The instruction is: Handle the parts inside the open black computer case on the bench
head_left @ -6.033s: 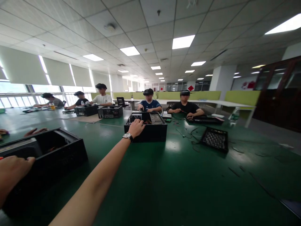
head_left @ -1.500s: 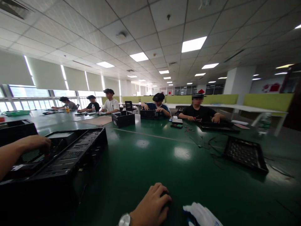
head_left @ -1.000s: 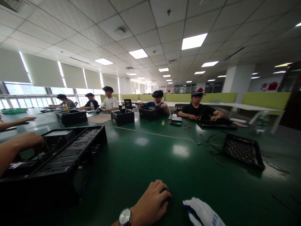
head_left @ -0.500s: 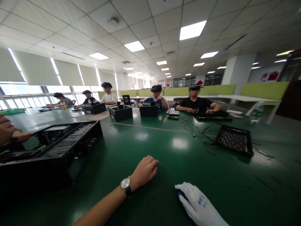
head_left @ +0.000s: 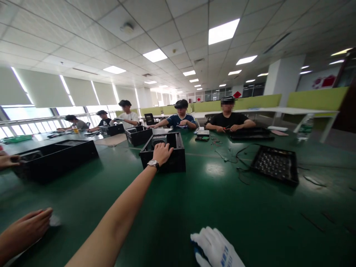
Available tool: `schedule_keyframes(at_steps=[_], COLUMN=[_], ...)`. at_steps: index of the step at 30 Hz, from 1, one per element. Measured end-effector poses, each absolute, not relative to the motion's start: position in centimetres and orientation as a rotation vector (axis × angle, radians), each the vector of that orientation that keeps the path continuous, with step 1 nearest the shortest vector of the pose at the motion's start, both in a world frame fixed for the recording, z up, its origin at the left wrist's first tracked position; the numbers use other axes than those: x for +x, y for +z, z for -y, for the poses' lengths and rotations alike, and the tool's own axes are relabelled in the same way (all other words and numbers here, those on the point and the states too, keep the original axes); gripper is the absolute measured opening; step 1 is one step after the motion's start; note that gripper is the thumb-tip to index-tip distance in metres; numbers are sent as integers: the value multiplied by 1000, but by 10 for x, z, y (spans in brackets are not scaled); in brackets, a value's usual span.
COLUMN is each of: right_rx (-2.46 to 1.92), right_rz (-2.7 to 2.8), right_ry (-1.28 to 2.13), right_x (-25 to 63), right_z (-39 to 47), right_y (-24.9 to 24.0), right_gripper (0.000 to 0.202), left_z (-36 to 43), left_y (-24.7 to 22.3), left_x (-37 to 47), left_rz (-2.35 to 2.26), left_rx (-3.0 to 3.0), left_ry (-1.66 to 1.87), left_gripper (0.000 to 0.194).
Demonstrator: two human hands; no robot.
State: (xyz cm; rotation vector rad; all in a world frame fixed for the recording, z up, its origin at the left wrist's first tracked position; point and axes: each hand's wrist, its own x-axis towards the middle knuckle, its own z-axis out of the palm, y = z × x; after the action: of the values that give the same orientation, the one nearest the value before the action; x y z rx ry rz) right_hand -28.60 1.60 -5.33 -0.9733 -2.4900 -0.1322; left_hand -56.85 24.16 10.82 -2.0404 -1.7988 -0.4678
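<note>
A broad, glossy green bench (head_left: 244, 218) fills the lower half of the view. Near 9 o'clock lies a long, black, open-topped computer case (head_left: 63, 161), with a co-worker's hand at its far-left end. Just off the centre, towards 7 o'clock, sits a shorter black, box-shaped computer case (head_left: 174, 163), its top uncovered and a grey metal block (head_left: 160, 138) inside. Between 3 and 4 o'clock rests a shallow black tray (head_left: 275, 165) with a dotted floor, a dark cable beside it.

The bare left hand (head_left: 162, 152) reaches up from 7 o'clock, palm down, its fingers lying over the shorter case's near rim; whether they are clamped on it, I cannot tell. At 5 o'clock, the right hand (head_left: 213, 247), in a white knitted glove with blue on the palm side, is low over the bench, thumb apart from its loosely curved fingers, holding nothing visible.

The shorter case looks stiff, fairly heavy and smooth enough to slip in bare fingers, with thin rims that could be sharp. Two opposite walls seem the safest hold. Smallest is the round silver wristwatch (head_left: 152, 163) on the left wrist.
</note>
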Motion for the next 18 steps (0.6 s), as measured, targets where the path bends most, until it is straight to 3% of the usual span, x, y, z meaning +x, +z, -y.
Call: schedule_keyframes(at_steps=[7, 13, 16, 18], right_rx=[-1002, -1104, -1086, -1147], right_rz=[2058, 1834, 1973, 2122], right_ry=[-4, 208, 328, 425], right_x=[-291, -290, -303, -318], right_z=[1, 58, 72, 70], right_y=[-21, 99, 156, 179], right_gripper=[36, 36, 33, 27], left_z=[-190, -38, 35, 56], left_y=[126, 120, 133, 148], left_x=[-567, -535, -531, -538], left_rz=[1968, 1818, 1642, 1538], left_rx=[-2083, -2319, -2735, -3039], left_ry=[-287, -282, -279, -181], left_gripper=[58, 60, 66, 59])
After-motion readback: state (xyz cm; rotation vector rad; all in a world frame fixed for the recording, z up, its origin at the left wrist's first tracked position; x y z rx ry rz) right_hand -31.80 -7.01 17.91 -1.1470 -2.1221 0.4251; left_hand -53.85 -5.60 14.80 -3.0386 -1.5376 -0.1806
